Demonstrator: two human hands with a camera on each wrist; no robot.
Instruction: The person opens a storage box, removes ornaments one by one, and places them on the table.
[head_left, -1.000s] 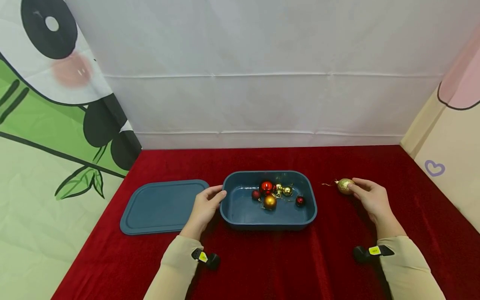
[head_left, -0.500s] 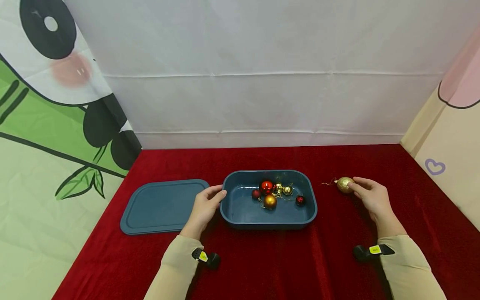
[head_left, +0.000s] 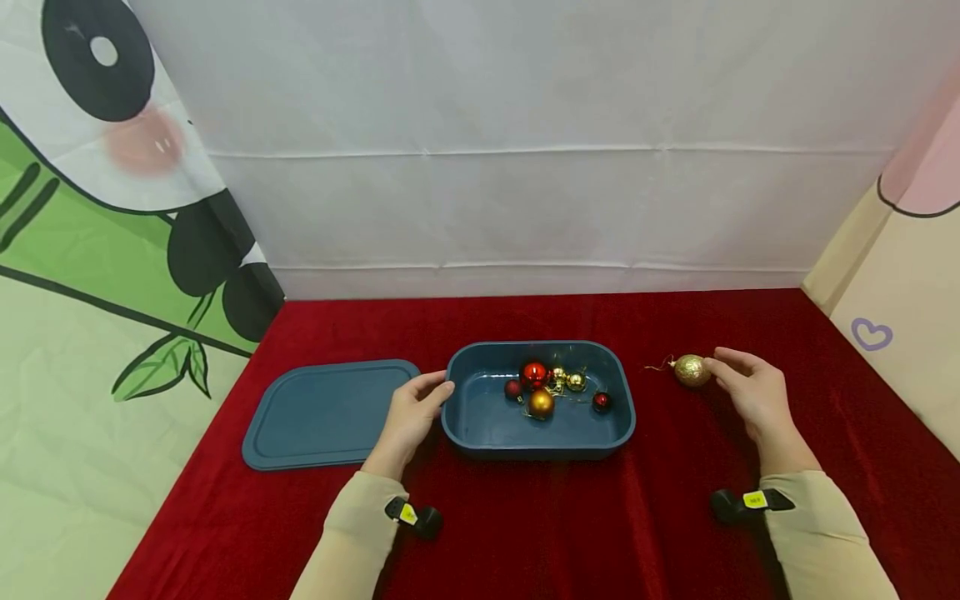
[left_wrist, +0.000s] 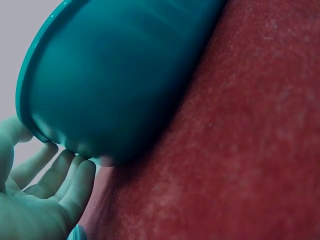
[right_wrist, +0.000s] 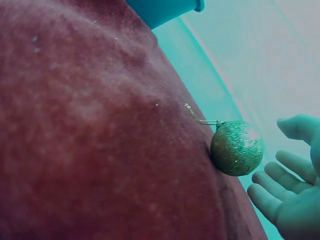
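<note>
A blue tub [head_left: 537, 448] stands mid-table on the red cloth and holds several small baubles, among them a shiny red one [head_left: 533, 374] and an orange one [head_left: 541, 404]. My left hand [head_left: 433, 393] rests against the tub's left end, fingers straight along its wall [left_wrist: 115, 75]; in the left wrist view the left hand [left_wrist: 50, 195] touches just under the rim. A gold glitter bauble [head_left: 691, 371] with a thin hanger lies on the cloth right of the tub. My right hand [head_left: 731, 372] hovers just right of it, fingers relaxed. The right wrist view shows a small gap between the bauble [right_wrist: 236, 148] and the right hand [right_wrist: 285, 192].
The tub's flat blue lid [head_left: 326, 412] lies on the cloth to the left of my left hand. White fabric walls off the back, with printed panels on both sides. Red cloth [head_left: 555, 525] stretches toward me in front of the tub.
My right hand has let go of the gold bauble and drawn back slightly to the right. The bauble stays on the cloth. My left hand has not moved.
</note>
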